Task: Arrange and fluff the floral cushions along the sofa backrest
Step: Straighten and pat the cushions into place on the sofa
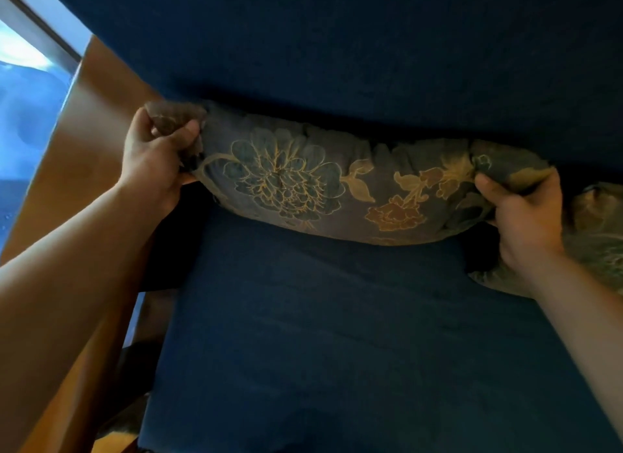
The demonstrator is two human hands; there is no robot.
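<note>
The floral cushion [337, 186] lies lengthwise against the dark blue backrest [371, 48], its lower edge at the back of the seat [337, 334]. The left hand [158, 159] is clenched on the bunched left corner; the right hand [526, 213] pinches the right end, thumb on top. Gripping both ends probably allows the filling to be stretched and evened out. A second cushion [596, 230] lies just beside it on the right

Left hand [158, 159] – right hand [526, 216] – both clenched
</note>
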